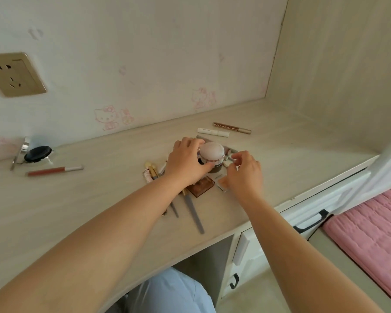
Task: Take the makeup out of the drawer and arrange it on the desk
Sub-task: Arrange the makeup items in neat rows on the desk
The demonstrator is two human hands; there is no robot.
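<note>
Left hand [186,162] grips jar [212,154] — brushes [193,211] beside

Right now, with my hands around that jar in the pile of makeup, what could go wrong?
The white-lidded jar sits atop a crowded pile, gripped by your left hand; lifting it could scatter the small tubes beside it. Your right hand works close by, so the hands may bump each other. The grey-handled brush lies near the desk edge under your left forearm, and a sweep could knock it off.
</note>
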